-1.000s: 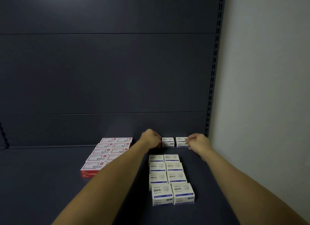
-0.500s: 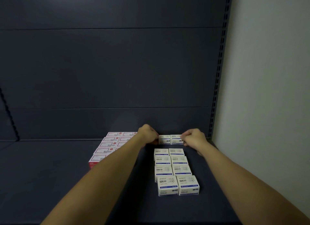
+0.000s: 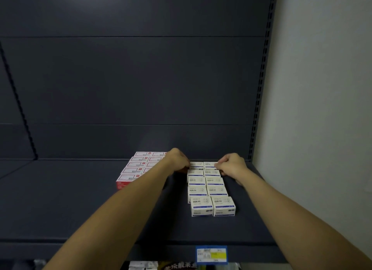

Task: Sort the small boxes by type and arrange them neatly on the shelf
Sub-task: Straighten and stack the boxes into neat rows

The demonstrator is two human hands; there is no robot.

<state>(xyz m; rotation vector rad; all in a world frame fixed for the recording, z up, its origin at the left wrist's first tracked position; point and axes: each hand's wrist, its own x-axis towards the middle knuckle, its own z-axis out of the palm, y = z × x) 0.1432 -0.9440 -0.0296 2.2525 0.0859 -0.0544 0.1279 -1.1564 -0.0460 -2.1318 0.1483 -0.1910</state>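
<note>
Both rear white-blue boxes (image 3: 203, 165) now pushed together, touching, at back of 2-col stack on shelf (image 3: 80, 205). L hand (image 3: 177, 159) & R hand (image 3: 231, 165) pinch their outer ends; red boxes (image 3: 138, 165) left.

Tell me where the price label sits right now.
In the head view, the price label is clipped to the front edge of the shelf, low and right of centre, straight below the white-and-blue boxes.

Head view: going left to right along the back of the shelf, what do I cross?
Red-and-white boxes → left hand → back pair of white-and-blue boxes → right hand → slotted upright → wall.
</note>
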